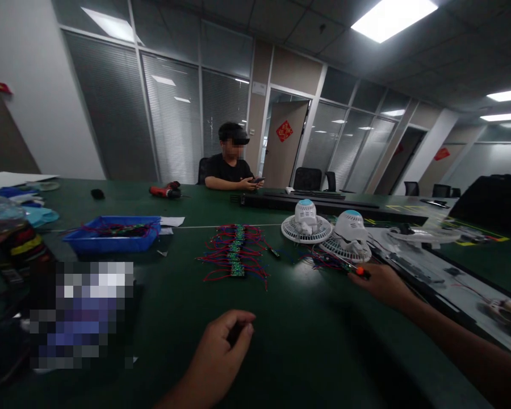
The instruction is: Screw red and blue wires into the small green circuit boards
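Note:
My left hand (pixel 221 349) rests low on the green table (pixel 281 318), fingers curled with thumb and fingertips pinched on a small dark thing I cannot make out. My right hand (pixel 381 282) reaches out to the right, closed on a tool with an orange and black handle (pixel 360 271), likely a screwdriver, its tip toward the nearer of two white fan heads (pixel 350 236). The other fan head (pixel 305 222) lies just left of it. A pile of small green circuit boards with red and blue wires (pixel 237 254) lies in the middle of the table, ahead of my left hand.
A blue tray (pixel 113 234) with wired parts stands at left, a plastic bottle (pixel 8 233) at the far left edge. A red power drill (pixel 165 191) lies farther back. Another person (pixel 232 165) sits across the table with a phone. White fan parts (pixel 417 236) lie at right.

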`<action>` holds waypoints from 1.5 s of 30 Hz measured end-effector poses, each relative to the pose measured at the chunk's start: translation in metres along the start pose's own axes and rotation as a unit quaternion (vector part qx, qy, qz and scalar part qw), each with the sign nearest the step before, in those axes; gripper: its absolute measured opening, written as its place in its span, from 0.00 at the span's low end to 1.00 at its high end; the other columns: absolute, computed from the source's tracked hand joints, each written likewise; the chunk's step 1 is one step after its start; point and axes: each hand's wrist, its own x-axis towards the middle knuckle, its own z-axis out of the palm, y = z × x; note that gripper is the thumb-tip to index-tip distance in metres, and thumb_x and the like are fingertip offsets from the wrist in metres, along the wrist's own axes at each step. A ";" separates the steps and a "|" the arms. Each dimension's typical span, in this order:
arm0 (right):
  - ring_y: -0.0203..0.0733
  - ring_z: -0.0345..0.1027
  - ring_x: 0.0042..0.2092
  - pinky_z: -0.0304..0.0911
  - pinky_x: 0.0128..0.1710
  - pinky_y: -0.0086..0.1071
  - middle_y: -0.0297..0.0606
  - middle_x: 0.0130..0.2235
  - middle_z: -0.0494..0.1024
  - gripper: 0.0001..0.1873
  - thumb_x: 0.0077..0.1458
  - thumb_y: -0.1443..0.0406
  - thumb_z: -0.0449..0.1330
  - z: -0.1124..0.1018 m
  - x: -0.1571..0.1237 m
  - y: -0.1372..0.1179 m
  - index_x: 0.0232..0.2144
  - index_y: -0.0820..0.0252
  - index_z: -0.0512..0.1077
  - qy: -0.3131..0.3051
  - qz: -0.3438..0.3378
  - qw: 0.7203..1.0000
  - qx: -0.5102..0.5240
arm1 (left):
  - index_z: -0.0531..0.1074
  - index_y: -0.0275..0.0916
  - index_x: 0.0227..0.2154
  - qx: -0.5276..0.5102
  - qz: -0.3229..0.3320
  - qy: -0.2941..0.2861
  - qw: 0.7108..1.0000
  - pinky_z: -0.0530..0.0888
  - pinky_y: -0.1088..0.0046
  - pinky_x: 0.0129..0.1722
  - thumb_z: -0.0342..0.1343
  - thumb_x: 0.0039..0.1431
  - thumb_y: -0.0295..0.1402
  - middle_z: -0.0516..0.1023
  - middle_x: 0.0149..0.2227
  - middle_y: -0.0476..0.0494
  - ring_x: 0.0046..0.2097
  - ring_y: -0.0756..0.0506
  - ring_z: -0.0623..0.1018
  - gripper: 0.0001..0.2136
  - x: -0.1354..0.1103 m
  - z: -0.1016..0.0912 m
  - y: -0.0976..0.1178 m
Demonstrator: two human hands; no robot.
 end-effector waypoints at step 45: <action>0.41 0.71 0.26 0.65 0.27 0.34 0.33 0.26 0.78 0.13 0.59 0.58 0.52 0.012 -0.091 -0.194 0.30 0.47 0.76 -0.174 -0.169 0.888 0.391 | 0.64 0.38 0.23 -0.353 -0.138 0.111 0.919 0.48 0.81 0.12 0.48 0.58 0.47 0.55 0.10 0.58 0.11 0.56 0.53 0.18 0.011 -0.009 -0.002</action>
